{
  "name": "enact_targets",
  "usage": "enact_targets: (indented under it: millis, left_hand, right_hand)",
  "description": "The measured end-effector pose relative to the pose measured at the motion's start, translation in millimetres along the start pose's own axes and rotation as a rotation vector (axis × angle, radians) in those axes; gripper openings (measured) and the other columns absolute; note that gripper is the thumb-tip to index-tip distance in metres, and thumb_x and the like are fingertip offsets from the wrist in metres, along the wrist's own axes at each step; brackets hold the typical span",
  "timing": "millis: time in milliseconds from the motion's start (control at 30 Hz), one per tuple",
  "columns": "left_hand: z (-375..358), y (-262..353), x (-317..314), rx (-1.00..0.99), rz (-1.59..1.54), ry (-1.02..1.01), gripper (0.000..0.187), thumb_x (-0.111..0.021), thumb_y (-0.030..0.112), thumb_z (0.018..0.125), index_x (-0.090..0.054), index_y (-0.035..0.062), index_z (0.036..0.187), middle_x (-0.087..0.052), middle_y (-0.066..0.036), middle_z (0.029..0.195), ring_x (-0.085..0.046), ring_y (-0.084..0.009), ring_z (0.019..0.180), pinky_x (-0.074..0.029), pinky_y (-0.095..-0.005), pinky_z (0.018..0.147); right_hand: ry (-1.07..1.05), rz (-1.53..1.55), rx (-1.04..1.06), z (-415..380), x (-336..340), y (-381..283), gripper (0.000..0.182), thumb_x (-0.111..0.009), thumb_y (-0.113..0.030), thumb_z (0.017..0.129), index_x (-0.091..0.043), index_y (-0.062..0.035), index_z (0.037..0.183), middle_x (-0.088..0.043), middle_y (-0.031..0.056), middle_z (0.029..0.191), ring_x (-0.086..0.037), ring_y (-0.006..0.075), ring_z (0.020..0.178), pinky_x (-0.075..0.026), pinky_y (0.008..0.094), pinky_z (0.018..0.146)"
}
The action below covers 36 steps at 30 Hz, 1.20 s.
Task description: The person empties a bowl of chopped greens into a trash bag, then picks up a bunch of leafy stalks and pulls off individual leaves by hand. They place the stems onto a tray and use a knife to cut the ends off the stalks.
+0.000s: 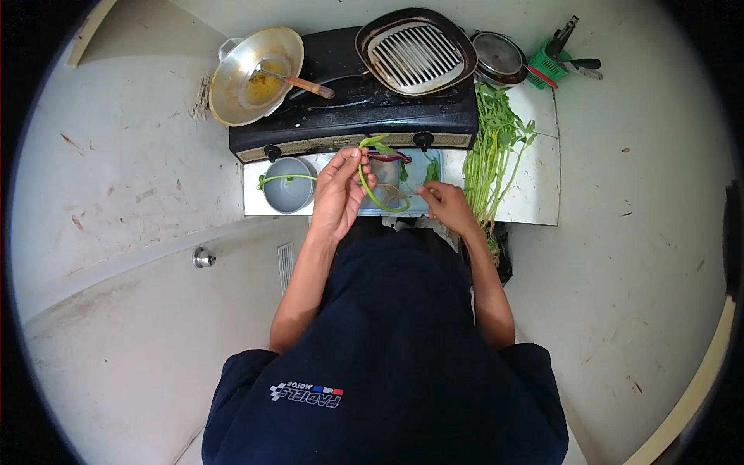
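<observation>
Head cam, live: L hand [341, 184] pinching a curved bright-green leafy stem [380, 205] over the light-blue rectangular plastic tray [418, 164], white counter's [541, 194] front edge. R hand [449, 208] w/ fingertips drawn together, can't tell if gripping anything. Round grey bowl [290, 198] nr front L corner, another green stem [291, 177] across it; long green leafy bundle [487, 172] R side.

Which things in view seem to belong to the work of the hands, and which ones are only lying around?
Seemingly in use:
green stem, held in the left hand
blue tray, under the held stem
grey bowl, with another stem across it
leafy bunch

Seemingly just nearby:
wok, with a wooden-handled utensil
grill pan
round pan
green basket
</observation>
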<state>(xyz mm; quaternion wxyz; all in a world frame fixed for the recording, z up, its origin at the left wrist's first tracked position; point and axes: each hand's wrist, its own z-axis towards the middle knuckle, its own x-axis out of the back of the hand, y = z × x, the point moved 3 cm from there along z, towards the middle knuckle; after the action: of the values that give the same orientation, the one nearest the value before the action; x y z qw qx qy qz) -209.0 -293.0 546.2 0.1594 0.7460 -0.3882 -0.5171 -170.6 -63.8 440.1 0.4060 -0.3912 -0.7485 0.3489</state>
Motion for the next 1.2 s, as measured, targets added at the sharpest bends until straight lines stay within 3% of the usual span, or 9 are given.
enact_targets:
  millis: [67,167,367,567,967,1200]
  left_hand:
    - [-0.3,-1.4,-3.3,0.013,-0.012,-0.013,0.022,-0.06,0.018,0.105,-0.062,-0.0002,0.116,-0.06,-0.002,0.096,-0.058,-0.0108,0.086,-0.054,-0.0288,0.077]
    - [-0.9,-3.5,-10.6,0.025,0.017,-0.013,0.022,-0.059,0.018,0.105,-0.062,-0.0008,0.117,-0.061,-0.003,0.094,-0.057,-0.0105,0.085,-0.053,-0.0284,0.076]
    - [-3.8,-2.8,-20.2,-0.055,0.114,-0.059,0.017,-0.056,0.015,0.106,-0.062,0.0007,0.113,-0.063,-0.004,0.092,-0.057,-0.0104,0.083,-0.048,-0.0273,0.075]
    - [-7.8,-5.0,-25.1,-0.112,0.196,-0.139,0.013,-0.058,0.012,0.105,-0.062,0.0003,0.11,-0.068,-0.006,0.093,-0.061,-0.0105,0.08,-0.05,-0.0254,0.075]
    - [-10.3,-0.8,-26.6,-0.061,0.036,-0.099,0.01,-0.059,0.01,0.104,-0.061,0.0037,0.111,-0.066,-0.005,0.097,-0.062,-0.011,0.085,-0.051,-0.0261,0.076]
    - [-1.8,-4.9,-15.3,0.119,-0.162,-0.033,0.016,-0.059,0.016,0.105,-0.062,0.0022,0.112,-0.066,-0.005,0.097,-0.057,-0.0092,0.078,-0.048,-0.0223,0.068]
  right_hand:
    - [-0.109,0.212,0.061,-6.9,1.1,-48.9,0.03,-0.059,-0.027,0.106,-0.074,-0.0017,0.114,-0.062,0.0016,0.064,-0.059,0.0086,0.058,-0.046,0.0272,0.055]
    - [-0.037,0.463,0.288,-18.1,-5.5,-101.6,0.03,-0.062,-0.026,0.104,-0.072,-0.0014,0.119,-0.067,0.0034,0.076,-0.055,0.0063,0.06,-0.044,0.0236,0.056]
    - [0.21,0.658,0.355,-13.8,-8.4,-136.3,0.028,-0.064,-0.017,0.103,-0.069,-0.0001,0.124,-0.069,0.0013,0.08,-0.056,0.0044,0.064,-0.044,0.0223,0.057]
    - [0.265,0.8,0.404,-10.5,-9.1,-153.4,0.021,-0.068,-0.01,0.099,-0.07,0.0016,0.117,-0.066,-0.001,0.074,-0.056,0.0018,0.064,-0.044,0.0195,0.058]
    - [0.319,0.81,0.486,-13.9,-13.4,-158.7,0.008,-0.068,-0.006,0.098,-0.066,0.0009,0.102,-0.069,0.0015,0.076,-0.063,0.0032,0.069,-0.047,0.0178,0.059]
    - [0.357,0.439,0.541,-21.1,-3.6,-150.1,0.007,-0.069,-0.006,0.095,-0.065,-0.0004,0.098,-0.064,0.0001,0.066,-0.057,0.0027,0.059,-0.041,0.0219,0.052]
